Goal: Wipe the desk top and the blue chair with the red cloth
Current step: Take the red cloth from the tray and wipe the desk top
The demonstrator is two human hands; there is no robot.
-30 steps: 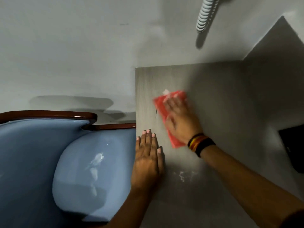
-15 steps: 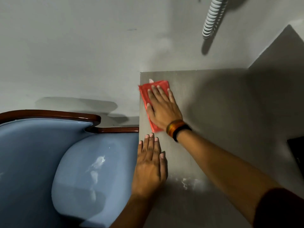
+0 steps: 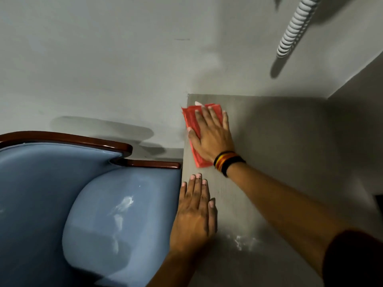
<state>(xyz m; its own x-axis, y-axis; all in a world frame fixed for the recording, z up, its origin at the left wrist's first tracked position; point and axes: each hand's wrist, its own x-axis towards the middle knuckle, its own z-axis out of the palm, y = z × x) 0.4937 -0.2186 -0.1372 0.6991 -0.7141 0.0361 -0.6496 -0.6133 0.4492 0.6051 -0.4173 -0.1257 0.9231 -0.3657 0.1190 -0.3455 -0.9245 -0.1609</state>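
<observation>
Our right hand (image 3: 211,137) has slid the red cloth (image 3: 193,131) to the counter's (image 3: 279,162) ten-o'clock corner, fingers flat; left hand (image 3: 194,216) stays flat, blue chair (image 3: 83,204) beside it.

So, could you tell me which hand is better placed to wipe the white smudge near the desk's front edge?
The right hand, probably. It lies flat on the red cloth at the desk top's far left corner. The left hand is nearer the white smudge, but bare and pressed flat on the desk edge.
</observation>
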